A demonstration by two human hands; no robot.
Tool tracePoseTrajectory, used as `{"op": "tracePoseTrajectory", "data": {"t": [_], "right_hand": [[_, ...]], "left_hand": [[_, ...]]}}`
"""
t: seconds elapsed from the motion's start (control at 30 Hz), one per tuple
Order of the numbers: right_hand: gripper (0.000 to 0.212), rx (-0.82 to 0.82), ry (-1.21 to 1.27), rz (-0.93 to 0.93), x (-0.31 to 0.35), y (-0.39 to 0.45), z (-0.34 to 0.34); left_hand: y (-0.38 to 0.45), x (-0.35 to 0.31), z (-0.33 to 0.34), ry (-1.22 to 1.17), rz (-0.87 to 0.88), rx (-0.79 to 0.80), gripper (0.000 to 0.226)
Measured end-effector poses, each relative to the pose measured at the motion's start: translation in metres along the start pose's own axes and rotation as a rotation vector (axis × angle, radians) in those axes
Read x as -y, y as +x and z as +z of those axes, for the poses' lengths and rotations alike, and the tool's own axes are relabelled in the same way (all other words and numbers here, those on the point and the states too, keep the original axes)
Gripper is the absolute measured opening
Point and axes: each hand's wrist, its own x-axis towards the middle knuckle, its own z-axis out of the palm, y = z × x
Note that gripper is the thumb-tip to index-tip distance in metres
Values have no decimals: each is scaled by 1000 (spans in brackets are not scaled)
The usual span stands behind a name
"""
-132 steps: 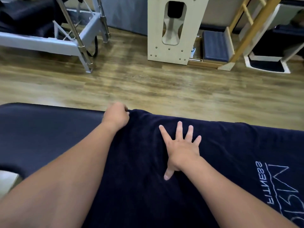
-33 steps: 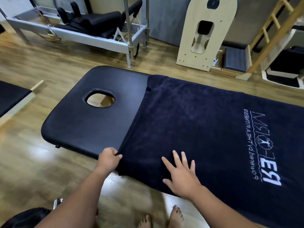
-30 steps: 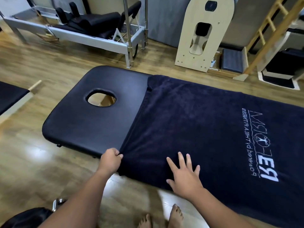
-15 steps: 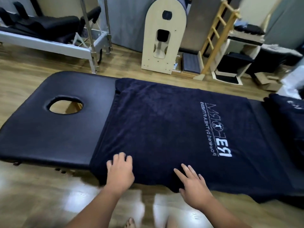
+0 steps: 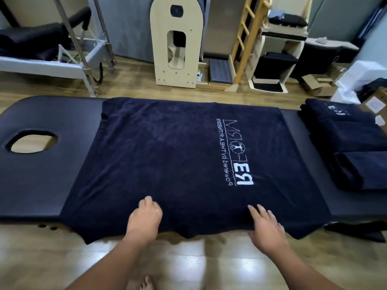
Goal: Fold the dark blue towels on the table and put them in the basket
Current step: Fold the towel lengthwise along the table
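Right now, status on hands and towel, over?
Left hand curled on towel near edge, grip unclear; right hand flat on it. Towel spread, unfolded. Folded stack at right. No basket seen.

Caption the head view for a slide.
Both hands, left and right, rest on the spread dark blue towel's near edge.
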Motion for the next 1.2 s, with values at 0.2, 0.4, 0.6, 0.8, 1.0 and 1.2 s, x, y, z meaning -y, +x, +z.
{"op": "tracePoseTrajectory", "data": {"t": [0.2,0.4,0.6,0.8,1.0,1.2], "right_hand": [[64,-177,-114,78,-79,29,9],[22,-194,-212,6,-99,56,-15],[18,-306,-144,-43,-104,88,-49],[48,-473,-13,-310,-96,153,-101],[30,-346,-191,-372,-60,252,-211],[32,-330,-200,-169,-3,334,-272]], "left_hand": [[-1,-17,-5,236,-14,92,34],[5,-5,-17,151,-36,133,30],[23,8,-37,-264,-301,8,21],[101,59,-62,-183,-139,-116,42],[219,104,-120,-107,1,-194,46],[332,116,-174,16,-31,-309,30]]}}
